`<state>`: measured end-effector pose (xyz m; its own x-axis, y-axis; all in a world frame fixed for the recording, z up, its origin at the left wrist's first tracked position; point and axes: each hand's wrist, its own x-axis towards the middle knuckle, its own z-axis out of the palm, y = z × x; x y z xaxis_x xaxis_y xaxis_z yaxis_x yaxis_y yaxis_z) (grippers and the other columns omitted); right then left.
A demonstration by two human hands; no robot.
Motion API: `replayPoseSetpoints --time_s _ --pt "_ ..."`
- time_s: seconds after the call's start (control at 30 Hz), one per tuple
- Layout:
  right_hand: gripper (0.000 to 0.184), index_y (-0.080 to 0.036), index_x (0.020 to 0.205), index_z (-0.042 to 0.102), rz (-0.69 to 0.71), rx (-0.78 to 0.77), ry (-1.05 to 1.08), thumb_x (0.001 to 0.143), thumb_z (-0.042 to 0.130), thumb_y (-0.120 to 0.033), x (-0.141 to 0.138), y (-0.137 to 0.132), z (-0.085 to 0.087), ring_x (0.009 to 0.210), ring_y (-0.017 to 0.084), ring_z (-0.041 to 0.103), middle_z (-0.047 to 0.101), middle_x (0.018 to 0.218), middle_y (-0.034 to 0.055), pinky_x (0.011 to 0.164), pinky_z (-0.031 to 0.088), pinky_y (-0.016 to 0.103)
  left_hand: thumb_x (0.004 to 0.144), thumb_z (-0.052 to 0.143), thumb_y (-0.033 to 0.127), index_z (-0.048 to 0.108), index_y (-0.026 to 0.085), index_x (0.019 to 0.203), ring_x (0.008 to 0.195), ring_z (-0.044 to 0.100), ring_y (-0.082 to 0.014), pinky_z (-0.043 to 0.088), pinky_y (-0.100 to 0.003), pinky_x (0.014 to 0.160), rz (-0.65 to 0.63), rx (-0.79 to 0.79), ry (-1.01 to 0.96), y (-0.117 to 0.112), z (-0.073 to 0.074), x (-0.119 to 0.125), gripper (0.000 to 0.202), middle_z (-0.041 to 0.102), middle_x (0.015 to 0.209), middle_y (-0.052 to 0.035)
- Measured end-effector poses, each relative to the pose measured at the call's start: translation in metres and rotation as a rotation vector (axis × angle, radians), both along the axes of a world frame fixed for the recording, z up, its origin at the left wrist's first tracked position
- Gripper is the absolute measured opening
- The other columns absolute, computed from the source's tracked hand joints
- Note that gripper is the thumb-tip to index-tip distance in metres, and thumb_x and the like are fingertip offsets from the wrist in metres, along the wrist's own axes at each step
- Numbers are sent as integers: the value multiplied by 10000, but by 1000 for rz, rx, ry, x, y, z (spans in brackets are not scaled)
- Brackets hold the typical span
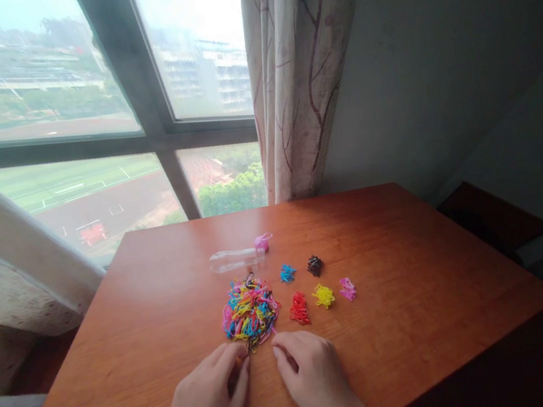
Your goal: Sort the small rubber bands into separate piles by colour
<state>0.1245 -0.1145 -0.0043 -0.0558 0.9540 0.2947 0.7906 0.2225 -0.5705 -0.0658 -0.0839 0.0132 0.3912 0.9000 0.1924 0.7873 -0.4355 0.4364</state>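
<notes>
A mixed heap of small coloured rubber bands lies on the wooden table. To its right sit small sorted piles: blue, black, red, yellow and pink. My left hand rests just below the heap with its fingers curled together, fingertips at the heap's near edge, seemingly pinching a dark band. My right hand lies beside it with fingers curled, thumb tip towards the left hand. Whether it holds a band is hidden.
A clear plastic bottle with a pink cap lies on its side behind the heap. A window and a patterned curtain stand behind the table. A dark low surface is at the right, past the table's edge.
</notes>
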Motion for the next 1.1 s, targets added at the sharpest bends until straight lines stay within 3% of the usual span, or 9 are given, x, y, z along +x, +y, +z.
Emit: replayPoseSetpoints --time_s 0.17,0.27,0.5,0.63,0.87,1.1 --pt "158 -231 796 580 5 -14 -21 879 491 -130 0 -1 2 665 138 598 645 712 -23 610 320 244 885 489 278 651 262 900 706 713 -153 530 -204 615 11 18 -71 0 1 -3 163 753 857 8" --pt "162 -232 796 582 8 -23 -19 877 490 -125 0 -1 4 663 139 595 642 711 -24 611 319 248 886 488 271 646 258 877 599 670 -138 506 -196 559 5 -39 -106 0 3 -5 159 726 754 22" --pt "162 -234 817 593 7 -32 -1 878 493 -123 0 -1 4 680 143 598 652 729 -19 622 318 248 888 493 279 649 238 863 593 646 -137 487 -207 578 -2 -149 -148 4 6 -6 163 705 729 15" --pt "162 -235 822 601 7 -38 -8 875 500 -119 0 0 4 682 145 601 655 729 -19 624 323 247 897 474 289 642 231 890 580 630 -141 459 -218 564 -6 -166 -77 11 12 -4 178 693 721 13" --pt "269 -261 1110 607 -1 -21 -9 867 559 -154 1 0 5 666 147 621 670 751 -33 607 348 246 861 436 202 622 236 840 600 629 -155 412 -222 551 -74 -170 122 17 20 1 191 678 705 11" --pt "250 -285 1053 626 24 -37 -15 861 571 -136 -1 0 6 744 147 654 704 833 -43 635 369 242 910 434 259 614 235 862 580 607 -134 394 -208 541 -104 -76 79 26 28 7 188 670 708 13"
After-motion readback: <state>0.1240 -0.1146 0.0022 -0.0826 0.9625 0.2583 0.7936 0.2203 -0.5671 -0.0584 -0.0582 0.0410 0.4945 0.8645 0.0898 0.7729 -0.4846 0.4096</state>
